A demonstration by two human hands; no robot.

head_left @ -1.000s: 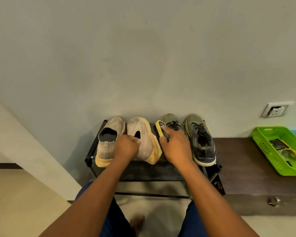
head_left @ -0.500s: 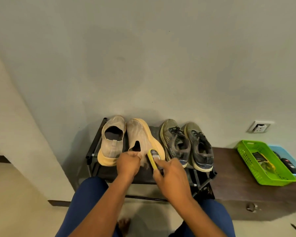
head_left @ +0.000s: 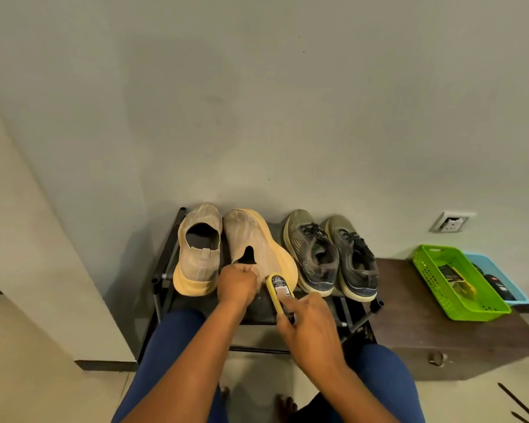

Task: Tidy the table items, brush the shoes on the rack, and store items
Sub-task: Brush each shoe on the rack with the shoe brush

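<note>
Brushing mid-step: left hand (head_left: 237,283) grips the tilted beige shoe (head_left: 258,245) at its heel on the shoe rack (head_left: 165,279), right hand (head_left: 310,329) holds the yellow brush (head_left: 279,293) at its sole edge; dark sneakers (head_left: 330,254) look undone, storing into green basket (head_left: 471,309) pending.

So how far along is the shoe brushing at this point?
In hand: left hand holds the tilted beige knit shoe while right hand works the yellow-backed brush at its heel. Left: the dark green lace-up pair looks untouched; green plastic basket isn't stored.
</note>
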